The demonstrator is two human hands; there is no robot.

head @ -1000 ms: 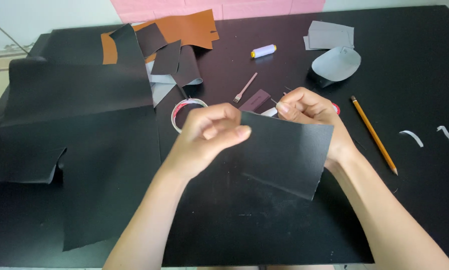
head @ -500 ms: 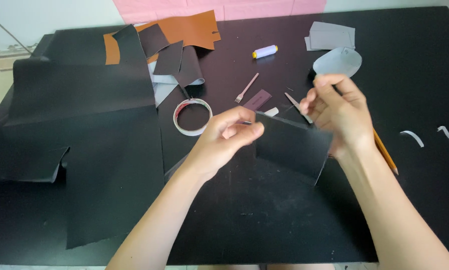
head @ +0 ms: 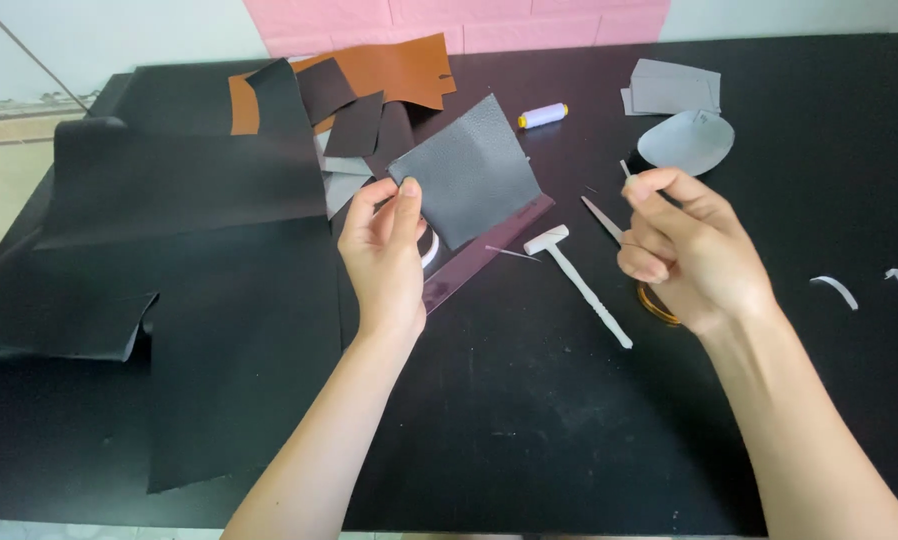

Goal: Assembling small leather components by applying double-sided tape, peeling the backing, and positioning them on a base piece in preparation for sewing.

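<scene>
Dark grey leather square (head: 469,172) held raised above the table (head: 529,420), its lower left corner pinched between thumb and fingers of left hand (head: 387,255). Right hand (head: 684,248) raised, well apart, fingers curled, thumb and forefinger pinching a thin needle (head: 624,168). White T-shaped tool (head: 577,280) lies between the hands.

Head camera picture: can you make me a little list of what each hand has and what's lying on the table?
left hand: pinches one corner of a dark grey leather piece, lifted off the table
right hand: raised, fingers curled round something thin; what it is cannot be told
table: black
between the hands: white T-shaped tool, purple strip
far side: thread spool, grey cut pieces, brown leather
left side: big black sheets
</scene>
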